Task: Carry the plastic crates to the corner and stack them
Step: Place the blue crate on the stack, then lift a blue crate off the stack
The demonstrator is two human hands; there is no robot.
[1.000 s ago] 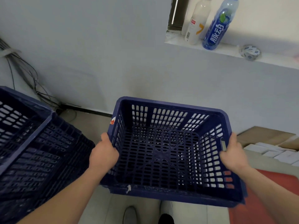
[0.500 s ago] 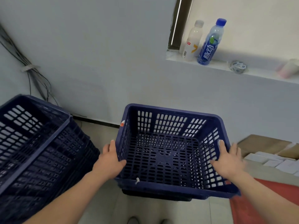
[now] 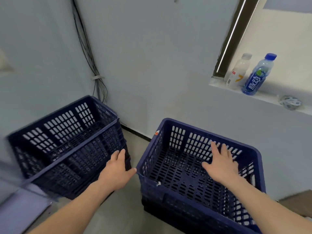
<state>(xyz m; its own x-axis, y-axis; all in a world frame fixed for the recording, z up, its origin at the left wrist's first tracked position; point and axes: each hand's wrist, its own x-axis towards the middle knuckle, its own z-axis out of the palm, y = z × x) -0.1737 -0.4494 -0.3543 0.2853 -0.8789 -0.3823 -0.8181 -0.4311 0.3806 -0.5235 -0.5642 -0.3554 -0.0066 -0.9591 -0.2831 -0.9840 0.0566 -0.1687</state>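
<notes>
Fingers (image 3: 120, 153) of left hand (image 3: 118, 168) straight, close together, holding nothing; tips lost against dark stack (image 3: 67, 149), contact unclear. Thumb out toward near-left corner of crate (image 3: 185, 205); touching or not, cannot tell. Fingers (image 3: 214, 147) of right hand (image 3: 219, 164) spread wide over crate's inside, gripping nothing. Crate seated on lower crate (image 3: 168, 215), mostly hidden, by far wall. Stack left, in corner, blurred, count unreadable. Bottles (image 3: 258, 75) on ledge (image 3: 263, 97), cut off far right.

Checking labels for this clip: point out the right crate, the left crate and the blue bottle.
right crate (image 3: 152, 149): head view, on its left wall.
left crate (image 3: 76, 166): head view, on its near wall.
blue bottle (image 3: 255, 81): head view, on its label.
</notes>
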